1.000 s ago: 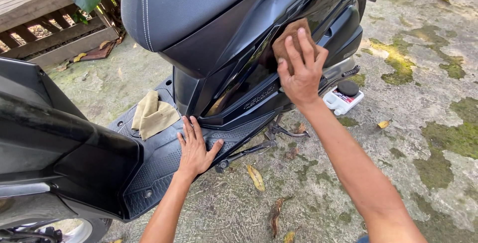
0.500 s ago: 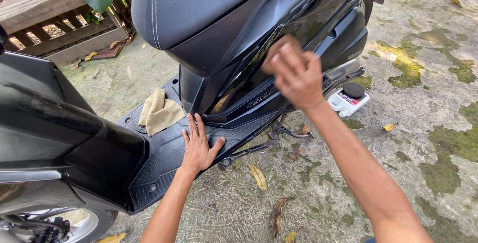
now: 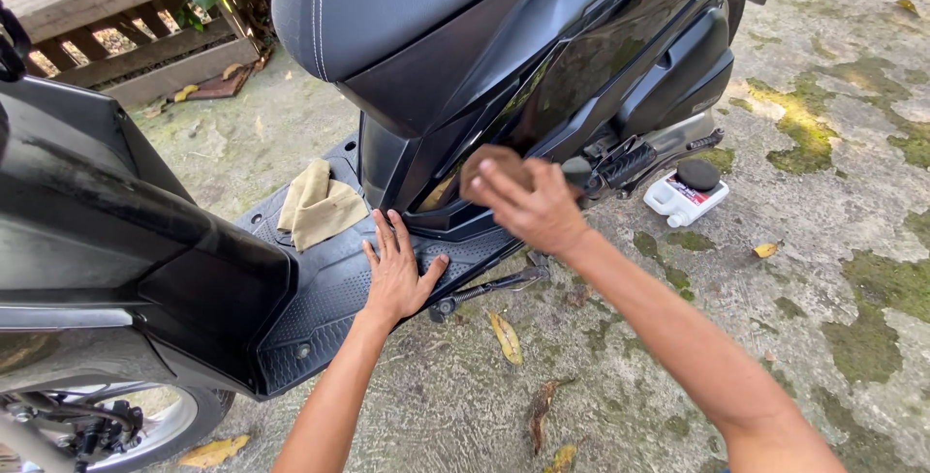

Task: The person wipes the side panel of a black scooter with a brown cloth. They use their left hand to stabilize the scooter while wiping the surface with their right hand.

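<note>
A view from above onto a black scooter (image 3: 542,76) parked on mossy concrete, with one person's two bare arms reaching in from the near edge.

The left hand (image 3: 397,274) lies flat and open, fingers spread, on the scooter's ribbed footboard (image 3: 320,304); it holds nothing and looks placed there as a brace for leaning in. The right hand (image 3: 528,204) is clenched around a brown sponge pad (image 3: 489,165), pressing it against the lower edge of the glossy side panel (image 3: 601,66), just below the seat (image 3: 387,8). Only the pad's top shows above the fingers, so its full shape cannot be told.

One tan cloth (image 3: 318,204) sits crumpled on the far part of the footboard, left of the left hand and within easy reach of it (likely kept handy). One small white bottle with a black cap (image 3: 686,192) lies on its side on the ground to the right, just beside the folded footpeg (image 3: 630,161). The side stand (image 3: 489,287) shows beneath the footboard.

Four or five dry leaves (image 3: 506,337) lie scattered on the near ground. A wooden pallet (image 3: 126,37) rests at far left, and part of the front wheel (image 3: 136,429) shows at near left.
</note>
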